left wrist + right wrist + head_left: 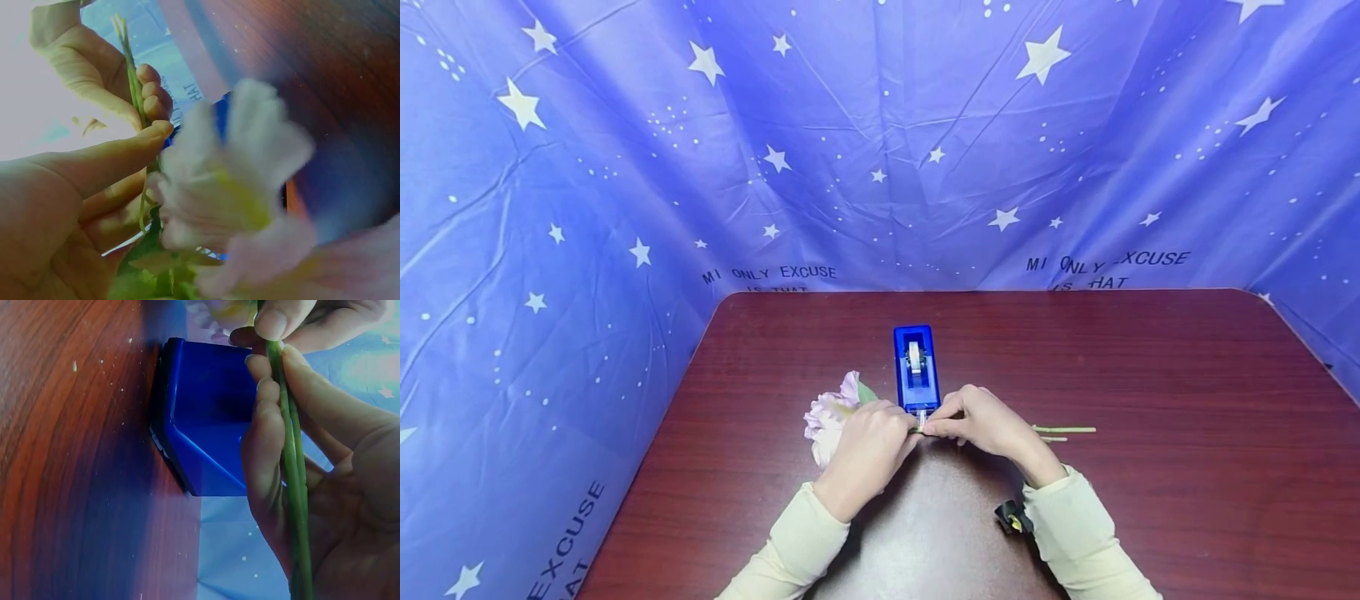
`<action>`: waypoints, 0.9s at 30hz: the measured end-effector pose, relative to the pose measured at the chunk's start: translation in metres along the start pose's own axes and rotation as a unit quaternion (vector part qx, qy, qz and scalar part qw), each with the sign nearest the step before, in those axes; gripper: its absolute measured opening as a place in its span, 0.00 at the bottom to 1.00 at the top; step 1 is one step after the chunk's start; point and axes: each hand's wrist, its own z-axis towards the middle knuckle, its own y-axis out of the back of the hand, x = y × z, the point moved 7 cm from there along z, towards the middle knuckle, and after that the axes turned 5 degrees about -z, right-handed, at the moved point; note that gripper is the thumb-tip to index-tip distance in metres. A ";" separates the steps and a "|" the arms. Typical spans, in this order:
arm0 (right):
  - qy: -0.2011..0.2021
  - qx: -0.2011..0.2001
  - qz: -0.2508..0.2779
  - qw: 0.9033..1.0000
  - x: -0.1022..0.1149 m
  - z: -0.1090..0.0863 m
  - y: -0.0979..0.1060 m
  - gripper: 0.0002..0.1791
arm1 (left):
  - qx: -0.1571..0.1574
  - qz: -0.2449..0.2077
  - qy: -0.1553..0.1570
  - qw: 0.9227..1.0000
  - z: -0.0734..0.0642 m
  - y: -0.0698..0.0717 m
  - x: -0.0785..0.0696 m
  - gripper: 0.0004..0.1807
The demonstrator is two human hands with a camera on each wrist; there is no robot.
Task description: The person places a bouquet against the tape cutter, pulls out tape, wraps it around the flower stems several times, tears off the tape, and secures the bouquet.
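Observation:
Pale pink-and-white flowers (829, 425) lie to the left of my left hand (867, 442), which pinches their green stems (292, 444) between thumb and fingers. My right hand (988, 425) pinches the same stems close beside the left fingertips, and the stems run back across its palm. Both hands meet at the front end of a blue tape dispenser (917, 395). A short clear strip of tape (922, 418) shows between the dispenser and the fingertips; whether it sticks to the stems cannot be made out. In the left wrist view the blossoms (231, 181) are blurred and cover much of the dispenser.
The dispenser, with its tape roll (914, 357), stands on a dark red-brown wooden table (1180, 375). A small black item with a yellow spot (1013, 517) is beside the right sleeve. Blue star-printed cloth (880, 100) hangs behind and along the sides.

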 end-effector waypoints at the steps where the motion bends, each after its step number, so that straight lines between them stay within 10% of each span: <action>1: 0.001 -0.001 0.000 1.000 0.000 0.000 0.000 0.06 | 0.001 0.000 0.001 1.000 0.000 0.000 0.000 0.05; 27: 0.004 -0.012 -0.005 1.000 0.000 -0.001 0.002 0.03 | 0.012 0.017 -0.009 1.000 0.001 -0.005 -0.003 0.06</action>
